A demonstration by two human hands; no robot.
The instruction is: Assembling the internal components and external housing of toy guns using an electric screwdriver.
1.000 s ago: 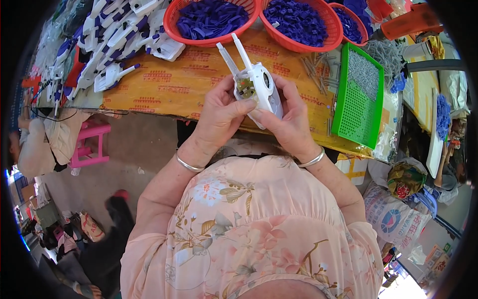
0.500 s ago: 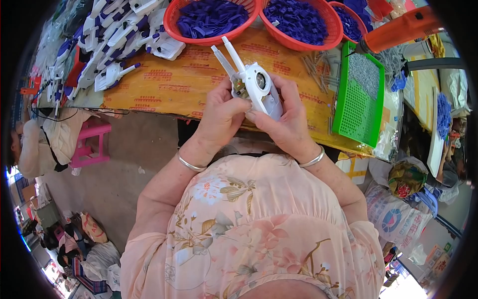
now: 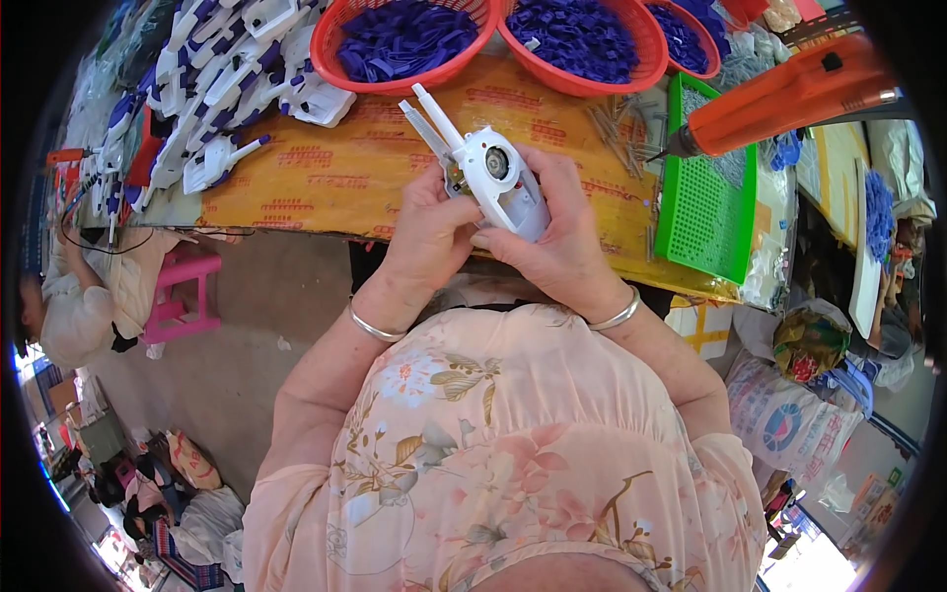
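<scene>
Over the near edge of the table I hold a white plastic casing [image 3: 484,173] in both hands. It has two long prongs pointing away from me and a round opening with a dark disc inside. My left hand [image 3: 434,225] is closed on its left side, thumb at the lower edge, beside a small gap with inner parts. My right hand [image 3: 557,222] is closed around the right side, thumb pressed near the bottom. Part of the casing and some fingertips are hidden. To the right hangs an orange power screwdriver [image 3: 779,94], its bit pointing left.
Red baskets [image 3: 475,44] of purple plastic pieces stand along the back. White and purple assembled pieces [image 3: 232,79] are heaped at the left. A green tray [image 3: 702,237] holds small screws, with clear rods [image 3: 619,133] beside it. A pink stool [image 3: 187,291] and another person [image 3: 84,306] are at left.
The casing and both hands have shifted slightly left and turned a little. The orange screwdriver now reaches lower and further left in view, over the green tray.
</scene>
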